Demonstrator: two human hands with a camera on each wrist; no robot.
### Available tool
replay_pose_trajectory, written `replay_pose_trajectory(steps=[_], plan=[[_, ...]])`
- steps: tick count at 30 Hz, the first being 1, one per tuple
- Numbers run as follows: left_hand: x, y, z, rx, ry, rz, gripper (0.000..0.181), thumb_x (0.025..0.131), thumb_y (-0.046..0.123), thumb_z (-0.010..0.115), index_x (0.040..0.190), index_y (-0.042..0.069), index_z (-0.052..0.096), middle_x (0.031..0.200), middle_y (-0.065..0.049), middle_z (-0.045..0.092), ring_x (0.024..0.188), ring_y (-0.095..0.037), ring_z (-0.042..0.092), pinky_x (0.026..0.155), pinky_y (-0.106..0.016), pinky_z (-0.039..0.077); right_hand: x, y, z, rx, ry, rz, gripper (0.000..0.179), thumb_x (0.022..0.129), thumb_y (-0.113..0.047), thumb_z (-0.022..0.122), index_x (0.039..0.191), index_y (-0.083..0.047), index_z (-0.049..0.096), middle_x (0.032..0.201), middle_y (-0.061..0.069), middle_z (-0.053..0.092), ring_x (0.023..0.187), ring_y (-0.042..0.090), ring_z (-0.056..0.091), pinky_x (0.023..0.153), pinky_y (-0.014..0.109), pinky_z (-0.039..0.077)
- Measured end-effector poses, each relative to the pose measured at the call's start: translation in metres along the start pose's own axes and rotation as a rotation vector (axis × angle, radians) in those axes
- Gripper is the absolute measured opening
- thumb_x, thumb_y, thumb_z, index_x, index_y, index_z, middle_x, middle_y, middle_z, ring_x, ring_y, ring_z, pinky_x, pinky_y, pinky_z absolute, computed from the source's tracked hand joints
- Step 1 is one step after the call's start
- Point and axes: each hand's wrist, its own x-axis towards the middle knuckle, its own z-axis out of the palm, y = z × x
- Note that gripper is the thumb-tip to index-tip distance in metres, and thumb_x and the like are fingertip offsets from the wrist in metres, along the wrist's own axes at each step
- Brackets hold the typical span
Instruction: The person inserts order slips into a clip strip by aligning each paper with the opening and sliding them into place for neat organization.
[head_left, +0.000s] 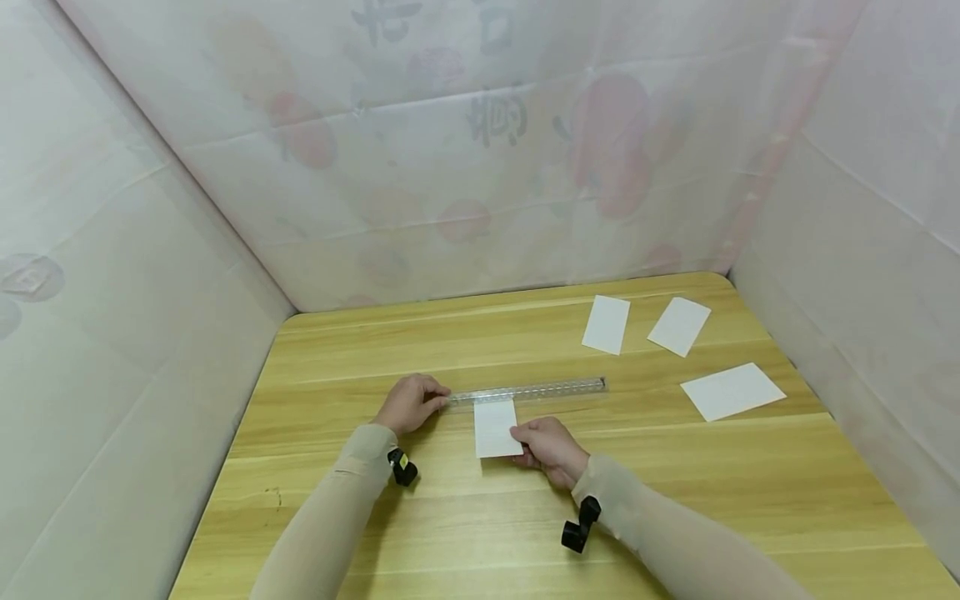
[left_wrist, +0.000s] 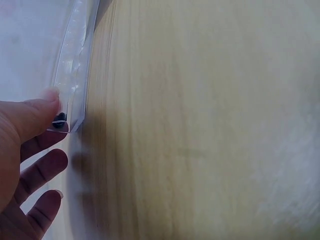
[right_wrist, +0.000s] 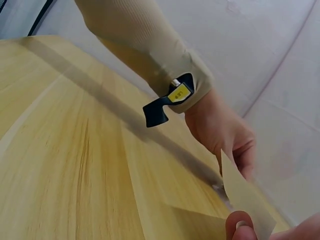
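My left hand (head_left: pixel 408 403) pinches the left end of a long, clear, ruler-like plastic strip (head_left: pixel 547 389) between thumb and index finger. In the left wrist view a small dark piece shows at that end of the strip (left_wrist: pixel 75 80), beside the thumb; the other fingers are loosely bent. My right hand (head_left: pixel 552 450) grips a white paper card (head_left: pixel 495 429) by its lower right corner. The card's far edge meets the strip around its left part; I cannot tell whether it passes under or into it. In the right wrist view the card (right_wrist: pixel 243 192) stands tilted off the table.
Three more white cards lie at the right: one upright card (head_left: pixel 606 325), a slanted card (head_left: pixel 679 327) and a wider-lying card (head_left: pixel 733 392). They rest on a wood-grain table (head_left: pixel 360 350). Pale printed cloth walls (head_left: pixel 465 192) enclose its back and sides.
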Motion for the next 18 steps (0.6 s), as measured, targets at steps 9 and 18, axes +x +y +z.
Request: replay_pose_trajectory(steps=[9,18], plan=[[0.0005,-0.0020,0.0024,-0.002,0.013,0.005,0.012,0.084,0.021,0.068,0.095,0.019,0.073,0.094,0.009,0.066,0.093,-0.013,0.058,0.087,-0.035,0.044,-0.0037,0.0009,-0.0011,0.017,-0.001,-0.035,0.026,0.093,-0.010,0.052,0.102,0.013,0.060,0.092,0.018,0.063,0.066,0.016,0.062,0.062,0.028,0.053],[0.0002,0.0000,-0.0008,0.003,0.010,0.018,0.013,0.084,0.020,0.067,0.096,0.018,0.073,0.094,0.008,0.066,0.095,-0.016,0.058,0.088,-0.037,0.044,-0.0058,-0.0002,-0.0033,0.030,0.019,-0.052,0.025,0.092,-0.009,0.053,0.100,0.013,0.061,0.088,0.018,0.063,0.064,0.016,0.061,0.059,0.027,0.052]])
